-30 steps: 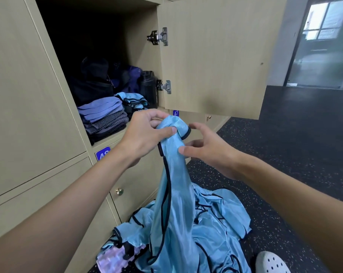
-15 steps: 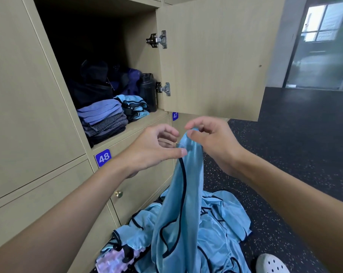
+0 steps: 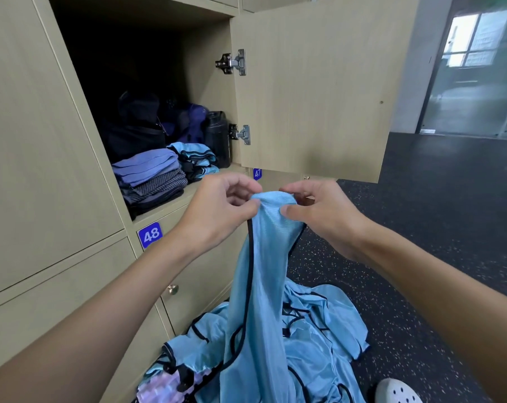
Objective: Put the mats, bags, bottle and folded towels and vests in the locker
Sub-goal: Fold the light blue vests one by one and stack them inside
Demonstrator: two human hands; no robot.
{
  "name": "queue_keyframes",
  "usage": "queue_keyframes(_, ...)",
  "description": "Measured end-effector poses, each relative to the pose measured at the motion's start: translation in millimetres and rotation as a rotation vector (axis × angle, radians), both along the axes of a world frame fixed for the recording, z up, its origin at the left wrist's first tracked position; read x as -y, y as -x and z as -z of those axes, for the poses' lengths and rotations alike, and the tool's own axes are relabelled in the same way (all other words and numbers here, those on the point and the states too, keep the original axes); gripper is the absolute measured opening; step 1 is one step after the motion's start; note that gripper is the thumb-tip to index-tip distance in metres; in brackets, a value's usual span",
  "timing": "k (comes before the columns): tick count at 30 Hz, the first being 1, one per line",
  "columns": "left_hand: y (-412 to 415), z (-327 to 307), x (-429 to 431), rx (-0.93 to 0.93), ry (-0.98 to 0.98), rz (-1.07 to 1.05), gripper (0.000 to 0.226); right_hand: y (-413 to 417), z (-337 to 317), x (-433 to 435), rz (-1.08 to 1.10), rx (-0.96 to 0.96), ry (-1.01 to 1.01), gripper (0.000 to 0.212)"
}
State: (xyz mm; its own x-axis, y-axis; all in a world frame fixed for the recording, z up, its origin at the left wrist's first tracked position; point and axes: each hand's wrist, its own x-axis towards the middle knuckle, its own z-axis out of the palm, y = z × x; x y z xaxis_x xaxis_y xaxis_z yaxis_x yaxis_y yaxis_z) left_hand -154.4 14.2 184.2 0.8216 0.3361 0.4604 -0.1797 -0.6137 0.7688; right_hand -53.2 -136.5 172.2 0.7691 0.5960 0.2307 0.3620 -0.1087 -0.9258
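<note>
Vest (image 3: 263, 257) up in both hands, right in front of the open locker (image 3: 208, 91)! The left hand (image 3: 217, 210) pinches the top edge of the blue fabric between thumb and curled fingers. The right hand (image 3: 325, 212) pinches it just beside, thumb pressed on the front, with a short fold of cloth arched between the two. The vest hangs long and narrow, black trim running down its left side, and its lower end reaches the pile (image 3: 327, 338) of loose blue vests on the floor (image 3: 435, 257). Inside the locker, towels (image 3: 150, 175) are stacked at the front left, with folded vests (image 3: 197, 158) just beside them. The bottle (image 3: 217, 138) stands upright in the right corner by the hinge, with dark bags (image 3: 135, 129) behind. The door (image 3: 319, 82) stands wide to the right. Down at the bottom edge, a pink-purple mat (image 3: 159, 388) pokes out from under the pile, and a white shoe (image 3: 397, 391) shows at the right.
</note>
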Motion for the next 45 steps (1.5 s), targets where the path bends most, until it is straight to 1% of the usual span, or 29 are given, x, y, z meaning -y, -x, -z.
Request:
queue_keyframes(3, 3, -4, -1, 0.015, -0.049, 0.022, 0.020, 1, -3, 6, -0.047, 0.019, 0.058, 0.013)
queue_keyframes(4, 4, -5, -1, 0.010, -0.057, 0.036, 0.020, 2, -3, 8, -0.079, 0.021, 0.067, 0.015)
queue_keyframes(7, 7, -6, -1, -0.012, -0.061, 0.088, 0.021, 1, -2, 12, -0.197, -0.003, 0.061, 0.036)
queue_keyframes(8, 7, -6, 0, -0.018, -0.057, 0.099, 0.022, 1, -2, 13, -0.219, 0.009, 0.063, 0.034)
queue_keyframes(10, 7, -6, 0, -0.020, -0.052, 0.107, 0.024, 3, -3, 14, -0.191, 0.106, 0.073, 0.011)
queue_keyframes(11, 7, -5, -1, -0.025, -0.051, 0.106, 0.025, 2, -3, 14, -0.153, 0.165, 0.081, 0.007)
queue_keyframes(13, 8, -4, -2, -0.067, -0.034, 0.105, 0.025, 0, -4, 15, -0.070, 0.262, 0.084, 0.016)
queue_keyframes(16, 8, -1, -2, -0.151, -0.026, 0.107, 0.011, 2, -8, 18, -0.025, 0.325, 0.043, 0.023)
queue_keyframes(19, 7, -2, -1, -0.119, -0.028, 0.075, 0.003, -2, -10, 21, 0.029, 0.394, 0.098, 0.026)
queue_keyframes(21, 7, -5, 2, -0.060, -0.007, 0.061, 0.007, -4, -11, 22, 0.059, 0.437, 0.138, 0.021)
queue_keyframes(23, 8, -8, 5, -0.014, 0.025, 0.057, 0.013, -2, -13, 24, 0.002, 0.457, 0.161, 0.009)
queue_keyframes(26, 7, -10, 11, 0.010, 0.062, 0.091, 0.018, 5, -13, 24, -0.125, 0.490, 0.200, 0.008)
queue_keyframes(28, 5, -8, 13, 0.013, 0.056, 0.109, 0.024, 6, -11, 22, -0.085, 0.530, 0.232, 0.022)
queue_keyframes(29, 4, -5, 14, -0.004, 0.057, 0.114, 0.027, 6, -11, 21, -0.052, 0.528, 0.224, 0.025)
queue_keyframes(31, 2, 2, 14, -0.107, 0.055, 0.119, 0.031, 5, -11, 21, -0.007, 0.516, 0.203, 0.026)
queue_keyframes(33, 2, 7, 14, -0.215, 0.029, 0.124, 0.022, 3, -13, 24, 0.014, 0.517, 0.213, 0.026)
queue_keyframes(35, 2, 7, 13, -0.211, 0.006, 0.100, 0.009, 1, -14, 28, 0.015, 0.518, 0.244, 0.028)
queue_keyframes(37, 1, 5, 14, -0.152, 0.006, 0.066, 0.008, 4, -16, 30, -0.034, 0.505, 0.241, 0.023)
queue_keyframes(38, 1, 3, 15, -0.125, 0.017, 0.068, 0.008, 7, -17, 29, -0.081, 0.491, 0.223, 0.016)
queue_keyframes(40, 0, 2, 17, -0.087, 0.051, 0.096, 0.008, 12, -17, 28, -0.134, 0.485, 0.191, 0.010)
queue_keyframes(41, -1, 2, 17, -0.073, 0.064, 0.103, 0.009, 12, -17, 27, -0.120, 0.499, 0.182, 0.011)
queue_keyframes(43, -2, 5, 17, -0.052, 0.088, 0.103, 0.011, 9, -16, 26, -0.033, 0.527, 0.182, 0.021)
queue_keyframes(45, -3, 9, 19, -0.067, 0.105, 0.103, 0.008, 8, -16, 25, 0.022, 0.547, 0.194, 0.021)
